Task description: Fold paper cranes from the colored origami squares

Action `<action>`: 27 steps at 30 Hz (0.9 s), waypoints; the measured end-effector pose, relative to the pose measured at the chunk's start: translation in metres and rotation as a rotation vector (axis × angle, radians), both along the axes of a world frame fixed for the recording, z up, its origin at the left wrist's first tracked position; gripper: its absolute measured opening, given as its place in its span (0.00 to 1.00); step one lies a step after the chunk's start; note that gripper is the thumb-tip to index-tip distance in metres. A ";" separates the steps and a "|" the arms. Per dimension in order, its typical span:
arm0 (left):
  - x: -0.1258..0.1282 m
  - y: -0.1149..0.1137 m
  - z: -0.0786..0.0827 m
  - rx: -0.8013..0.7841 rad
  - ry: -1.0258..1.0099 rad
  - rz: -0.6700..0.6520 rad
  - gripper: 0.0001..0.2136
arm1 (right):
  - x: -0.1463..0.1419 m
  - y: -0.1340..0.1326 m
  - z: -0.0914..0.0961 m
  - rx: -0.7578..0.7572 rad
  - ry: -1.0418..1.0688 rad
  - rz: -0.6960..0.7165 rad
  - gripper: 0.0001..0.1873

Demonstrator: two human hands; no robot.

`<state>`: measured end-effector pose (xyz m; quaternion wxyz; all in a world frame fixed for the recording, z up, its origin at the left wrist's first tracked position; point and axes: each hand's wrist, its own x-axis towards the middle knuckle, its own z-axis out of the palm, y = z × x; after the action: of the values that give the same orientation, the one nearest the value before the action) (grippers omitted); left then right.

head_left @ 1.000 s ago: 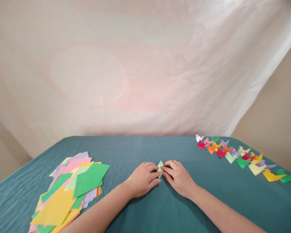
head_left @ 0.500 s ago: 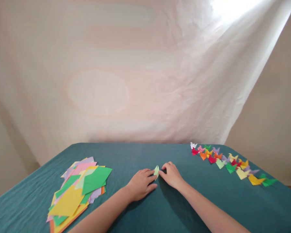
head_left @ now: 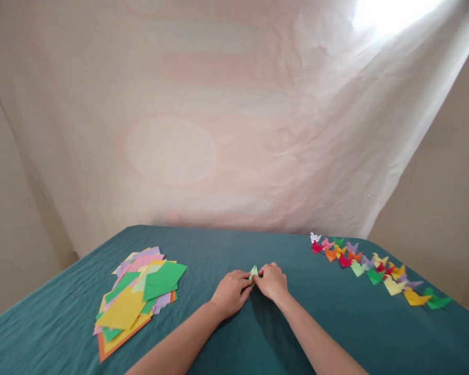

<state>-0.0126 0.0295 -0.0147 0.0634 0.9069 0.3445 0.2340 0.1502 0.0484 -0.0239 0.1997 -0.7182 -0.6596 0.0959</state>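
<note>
A small light green folded paper (head_left: 254,272) with a pointed top lies on the dark green cloth in the middle, between both hands. My left hand (head_left: 230,293) rests on the cloth, its fingers closed on the paper's left and lower edge. My right hand (head_left: 272,281) pinches the paper from the right with bent fingers. The fingers cover the lower part of the paper, so the exact fold there is hidden.
On the left spreads a loose pile of coloured paper sheets (head_left: 123,310). Along the right side stand rows of small folded paper birds (head_left: 358,267) in many colours. A pale cloth sheet (head_left: 234,130) hangs behind the table (head_left: 211,247).
My right hand has moved in closer over the folded paper and the left fingers have drawn together around it. The whole view has tilted slightly, shifting the pile and birds rightward.
</note>
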 end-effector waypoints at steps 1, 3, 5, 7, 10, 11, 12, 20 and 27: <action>-0.001 0.000 0.000 0.001 -0.002 -0.004 0.13 | 0.000 -0.001 0.000 0.000 0.011 -0.003 0.14; -0.002 -0.001 0.001 0.000 -0.004 -0.007 0.13 | 0.000 -0.001 0.000 -0.005 0.039 -0.004 0.12; -0.002 -0.001 0.002 -0.010 -0.011 -0.005 0.13 | 0.000 -0.001 -0.001 -0.009 0.074 0.000 0.11; -0.002 -0.001 0.002 -0.026 -0.025 -0.002 0.12 | 0.001 -0.002 -0.001 -0.006 0.113 0.005 0.11; -0.002 -0.001 0.001 -0.049 -0.050 0.007 0.12 | 0.002 -0.004 -0.002 0.013 0.183 0.021 0.11; -0.002 -0.001 0.001 -0.056 -0.056 0.011 0.12 | 0.002 -0.004 -0.003 0.021 0.211 0.029 0.11; -0.002 -0.001 0.000 -0.064 -0.061 0.014 0.12 | 0.002 -0.004 -0.004 0.029 0.240 0.039 0.10; -0.007 0.003 -0.003 -0.135 -0.188 0.061 0.11 | -0.001 0.001 -0.018 0.091 0.517 0.130 0.07; -0.004 0.010 -0.011 -0.305 -0.564 0.219 0.17 | -0.005 -0.004 -0.016 0.108 0.758 0.260 0.15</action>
<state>-0.0165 0.0399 -0.0262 0.2655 0.7444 0.4397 0.4267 0.1453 0.0442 -0.0396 0.4525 -0.5309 -0.6287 0.3438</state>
